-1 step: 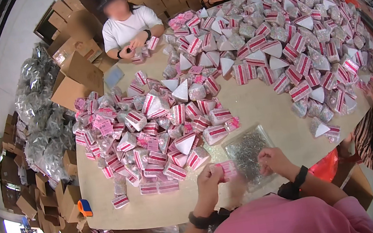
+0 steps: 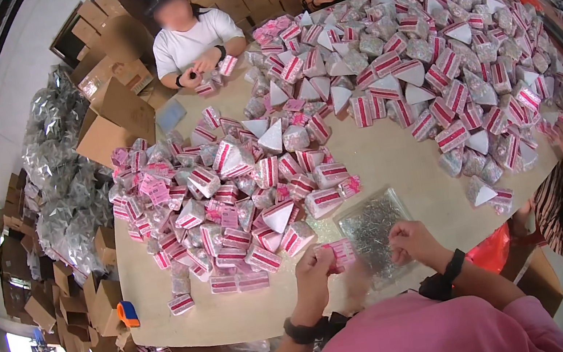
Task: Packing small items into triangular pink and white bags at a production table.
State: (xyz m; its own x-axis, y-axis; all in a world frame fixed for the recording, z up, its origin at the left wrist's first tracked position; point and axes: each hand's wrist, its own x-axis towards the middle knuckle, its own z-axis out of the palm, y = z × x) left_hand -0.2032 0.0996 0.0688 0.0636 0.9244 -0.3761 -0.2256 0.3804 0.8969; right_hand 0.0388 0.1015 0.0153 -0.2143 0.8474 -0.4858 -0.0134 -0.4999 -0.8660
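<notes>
My left hand (image 2: 316, 264) is closed on a pink printed card (image 2: 343, 253) by its left edge, held just above the near side of the table. Beside the card lies a shallow clear tray (image 2: 399, 203) filled with small dark metal pieces (image 2: 372, 226), too fine to name. Over the tray's right side, the fingers of my right hand (image 2: 415, 241) are pinched together; whatever is between them is too small to make out. Beyond my left hand is a heap of wrapped wedge-shaped packs (image 2: 232, 210) in pink and white, with pink cards among them.
A larger heap of the same packs (image 2: 426, 64) covers the table's far right. A blue and orange tape dispenser (image 2: 127, 314) sits at the left edge. Co-workers handle packs across the table and at the right. Cartons (image 2: 114, 118) and silvery bags (image 2: 66, 188) stand at the left.
The pink card has turned slightly so that more of its printed face shows. Both my hands stay nearly where they were.
</notes>
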